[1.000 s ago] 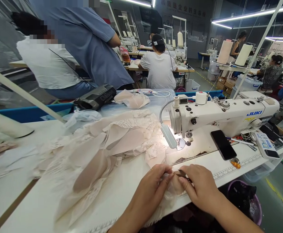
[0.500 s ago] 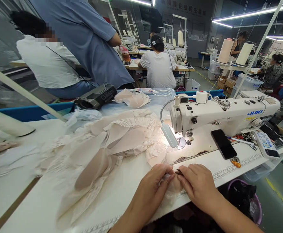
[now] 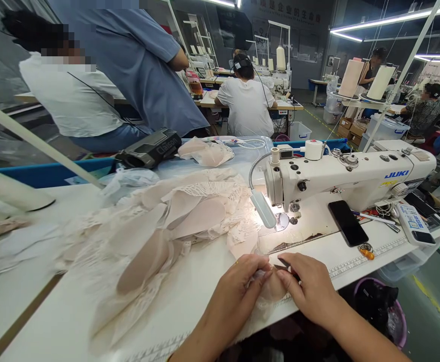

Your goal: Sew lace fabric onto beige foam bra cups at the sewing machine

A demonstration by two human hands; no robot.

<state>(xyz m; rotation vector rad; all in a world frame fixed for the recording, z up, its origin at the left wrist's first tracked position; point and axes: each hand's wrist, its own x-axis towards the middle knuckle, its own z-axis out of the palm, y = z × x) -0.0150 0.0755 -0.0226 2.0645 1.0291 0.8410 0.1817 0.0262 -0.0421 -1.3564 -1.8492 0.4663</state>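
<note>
My left hand (image 3: 240, 286) is closed, pinching the edge of a cream lace bra piece (image 3: 271, 289) at the table's front edge. In my right hand (image 3: 308, 284) is a small pair of dark thread snips (image 3: 281, 265). Their blades are parted and point left at the fabric by my left fingertips; most of the handle is hidden in my palm. A pile of joined cream bra cups and lace (image 3: 190, 216) spreads over the table to the left, its near end reaching my left hand.
A white sewing machine (image 3: 340, 176) with a lit lamp (image 3: 263, 208) stands behind my hands. On its bed lies a black phone (image 3: 348, 223), with an orange trinket (image 3: 366, 252) near it. A purple bin (image 3: 403, 322) is below right. Co-workers sit and stand beyond the table.
The snips' blades have opened, and my right hand's fingers have spread slightly around them. My left hand stays in place on the fabric.
</note>
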